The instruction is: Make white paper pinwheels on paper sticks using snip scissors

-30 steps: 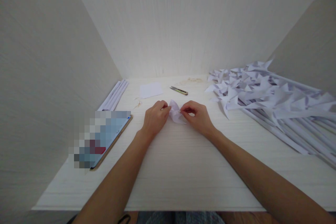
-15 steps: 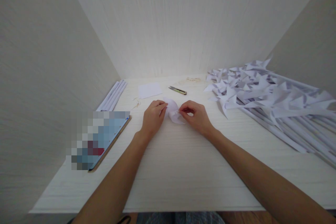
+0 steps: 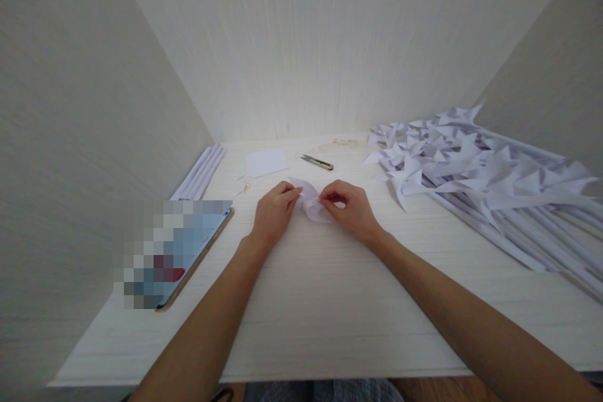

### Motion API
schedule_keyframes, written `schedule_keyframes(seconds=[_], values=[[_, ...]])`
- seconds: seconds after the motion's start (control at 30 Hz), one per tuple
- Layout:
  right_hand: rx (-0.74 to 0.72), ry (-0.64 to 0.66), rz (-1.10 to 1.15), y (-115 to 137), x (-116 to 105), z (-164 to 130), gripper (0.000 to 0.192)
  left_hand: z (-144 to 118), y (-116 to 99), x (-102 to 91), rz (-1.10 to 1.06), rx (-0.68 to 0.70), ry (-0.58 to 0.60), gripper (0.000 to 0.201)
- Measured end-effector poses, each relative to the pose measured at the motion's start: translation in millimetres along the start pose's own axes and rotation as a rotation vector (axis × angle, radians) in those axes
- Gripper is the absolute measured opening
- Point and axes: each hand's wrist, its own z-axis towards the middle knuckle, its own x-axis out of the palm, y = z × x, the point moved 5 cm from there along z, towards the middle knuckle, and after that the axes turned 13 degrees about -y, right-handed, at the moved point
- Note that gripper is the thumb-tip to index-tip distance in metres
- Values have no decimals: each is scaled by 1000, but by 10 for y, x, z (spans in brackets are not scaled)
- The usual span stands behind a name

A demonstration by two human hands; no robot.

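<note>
My left hand (image 3: 273,213) and my right hand (image 3: 351,207) meet over the middle of the white table (image 3: 330,301). Between them sits a small folded piece of white paper (image 3: 311,203), curled into petal-like flaps. The left fingers pinch its left side. Thumb and forefinger of the right hand pinch its right edge near the centre. The paper rests on or just above the tabletop.
A big heap of finished white paper pinwheels on rolled paper sticks (image 3: 480,176) fills the right side. Small snips (image 3: 318,162) and a white paper square (image 3: 266,162) lie behind my hands. Rolled paper sticks (image 3: 200,171) and a tablet (image 3: 181,251) are at the left. Walls enclose three sides.
Both hands stay pinched on the folded paper with only slight finger shifts. The view has drifted a little, so everything sits slightly further left and higher in frame.
</note>
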Motion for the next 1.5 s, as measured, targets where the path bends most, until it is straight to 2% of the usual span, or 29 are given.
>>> schedule_keyframes(seconds=[0.2,0.37,0.6,0.73,0.87,1.0,1.17,1.4,1.5], values=[[-5,3,-4,22,-1,4,13,-2,-78,26,115,116,53,28],[-7,-8,-4,21,-8,8,13,-30,-136,61,93,247,113,31],[37,-38,4,-13,-13,14,8,-21,-184,40,176,342,116,27],[15,-46,0,-16,-18,22,9,0,-188,14,147,311,105,24],[10,-63,-6,-11,-32,27,9,11,-201,7,58,312,151,24],[15,-67,10,-11,-33,25,7,21,-174,25,-33,253,185,25],[19,-61,27,-21,-21,22,7,6,-140,67,-186,203,207,17],[-34,-25,-4,27,-20,25,9,-5,-123,67,-241,190,181,18],[-39,-25,-14,36,-26,24,10,-1,-86,54,-309,134,139,18]])
